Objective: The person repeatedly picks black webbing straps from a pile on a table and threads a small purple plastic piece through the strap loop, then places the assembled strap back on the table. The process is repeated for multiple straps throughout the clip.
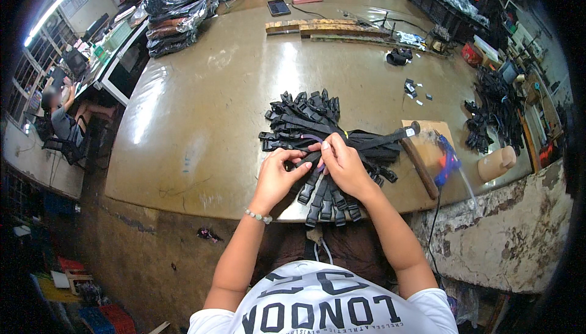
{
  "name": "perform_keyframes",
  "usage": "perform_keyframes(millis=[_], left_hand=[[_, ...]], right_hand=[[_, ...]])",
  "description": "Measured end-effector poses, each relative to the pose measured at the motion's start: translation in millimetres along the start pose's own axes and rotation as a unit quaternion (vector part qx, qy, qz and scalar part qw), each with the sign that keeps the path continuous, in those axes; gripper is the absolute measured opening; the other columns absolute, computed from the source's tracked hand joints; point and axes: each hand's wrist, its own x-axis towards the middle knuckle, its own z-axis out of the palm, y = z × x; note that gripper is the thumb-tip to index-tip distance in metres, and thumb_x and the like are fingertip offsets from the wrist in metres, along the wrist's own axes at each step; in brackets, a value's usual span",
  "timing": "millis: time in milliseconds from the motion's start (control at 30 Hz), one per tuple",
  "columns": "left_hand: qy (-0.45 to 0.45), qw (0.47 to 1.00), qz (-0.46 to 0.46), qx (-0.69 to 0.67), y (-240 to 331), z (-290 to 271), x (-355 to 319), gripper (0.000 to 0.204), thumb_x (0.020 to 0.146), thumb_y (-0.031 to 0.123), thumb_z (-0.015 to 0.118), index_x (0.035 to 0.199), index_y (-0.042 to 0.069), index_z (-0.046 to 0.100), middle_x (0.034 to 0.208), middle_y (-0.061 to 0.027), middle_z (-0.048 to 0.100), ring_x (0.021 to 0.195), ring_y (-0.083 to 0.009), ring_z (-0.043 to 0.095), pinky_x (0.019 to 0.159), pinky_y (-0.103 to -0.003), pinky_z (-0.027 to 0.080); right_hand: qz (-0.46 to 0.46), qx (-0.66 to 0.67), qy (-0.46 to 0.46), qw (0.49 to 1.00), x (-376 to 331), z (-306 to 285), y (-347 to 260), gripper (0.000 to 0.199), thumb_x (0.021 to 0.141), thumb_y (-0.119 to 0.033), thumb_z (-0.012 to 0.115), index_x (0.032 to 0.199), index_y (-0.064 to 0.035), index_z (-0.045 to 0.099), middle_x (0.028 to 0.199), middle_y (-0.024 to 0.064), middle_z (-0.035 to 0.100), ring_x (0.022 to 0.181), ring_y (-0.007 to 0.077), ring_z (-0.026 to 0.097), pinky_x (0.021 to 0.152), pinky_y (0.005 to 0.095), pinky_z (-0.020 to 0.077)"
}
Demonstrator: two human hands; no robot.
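Observation:
A pile of black webbing straps with plastic side-release buckles (pixel 305 117) lies near the front edge of the table. Over it, my left hand (pixel 279 175) pinches a black strap (pixel 310 160) between thumb and fingers. Close beside it, my right hand (pixel 343 164) is closed, thumb against fingers, at the same strap. A thin purple strip (pixel 314 138) curves just past the fingertips. Several buckle ends (pixel 326 206) fan out below my hands toward the table edge. What lies under my fingers is partly hidden.
Right of the pile are a wooden stick (pixel 420 166), a blue glue gun (pixel 448 158) and a tan roll (pixel 496 164). Wooden bars (pixel 329 29), a phone (pixel 279 7) and bagged stacks (pixel 177 14) are farther back. A person (pixel 64 117) sits at the far left.

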Motion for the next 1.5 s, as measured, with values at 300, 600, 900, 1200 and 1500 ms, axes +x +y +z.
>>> perform_keyframes(millis=[300,600,900,1200,1500], left_hand=[[-0.010,0.996,-0.017,-0.092,-5.5,0.0,1.9,0.067,0.068,0.022,0.083,0.128,0.004,0.059,0.082,-0.0056,0.063,0.076,-0.0170,0.055,0.070,-0.030,0.046],[0.009,0.996,-0.028,-0.079,-15.0,5.9,-2.1,0.048,0.075,0.017,0.079,0.116,0.003,0.059,0.082,-0.0047,0.061,0.073,-0.0121,0.052,0.070,-0.026,0.045],[0.052,0.994,-0.002,-0.095,-4.6,10.9,-8.4,0.015,0.088,0.011,0.068,0.092,0.001,0.058,0.087,-0.0055,0.065,0.087,-0.0131,0.063,0.074,-0.028,0.047],[-0.046,0.990,0.109,-0.078,18.5,-15.1,14.6,0.020,0.085,0.010,0.066,0.102,0.001,0.071,0.097,-0.0138,0.069,0.090,-0.0249,0.066,0.083,-0.033,0.050],[-0.162,0.976,0.004,-0.148,-1.2,-26.5,22.0,0.029,0.084,0.009,0.068,0.112,0.002,0.069,0.097,-0.0064,0.065,0.082,-0.0124,0.061,0.078,-0.027,0.050]], right_hand=[[-0.073,0.008,-0.023,0.997,-10.4,-4.7,13.8,0.015,0.090,-0.010,0.059,0.091,0.0050,0.057,0.101,0.0125,0.064,0.078,0.0127,0.062,0.072,0.0274,0.0523],[-0.036,-0.024,-0.042,0.998,-9.1,-7.4,9.2,0.015,0.093,-0.009,0.054,0.093,0.0051,0.057,0.106,0.0126,0.064,0.084,0.0123,0.064,0.075,0.0270,0.0533],[-0.074,0.075,0.024,0.994,-14.2,0.8,9.1,0.024,0.102,-0.016,0.044,0.103,0.0049,0.056,0.096,0.0107,0.065,0.084,0.0125,0.064,0.075,0.0268,0.0537],[-0.053,0.239,0.077,0.966,-1.6,4.2,14.0,0.022,0.104,-0.020,0.040,0.098,0.0000,0.047,0.105,0.0166,0.063,0.093,0.0184,0.063,0.083,0.0308,0.0534],[-0.055,0.237,0.054,0.968,-4.5,0.3,22.0,0.024,0.104,-0.021,0.043,0.098,0.0011,0.049,0.107,0.0171,0.064,0.096,0.0186,0.063,0.086,0.0319,0.0525]])
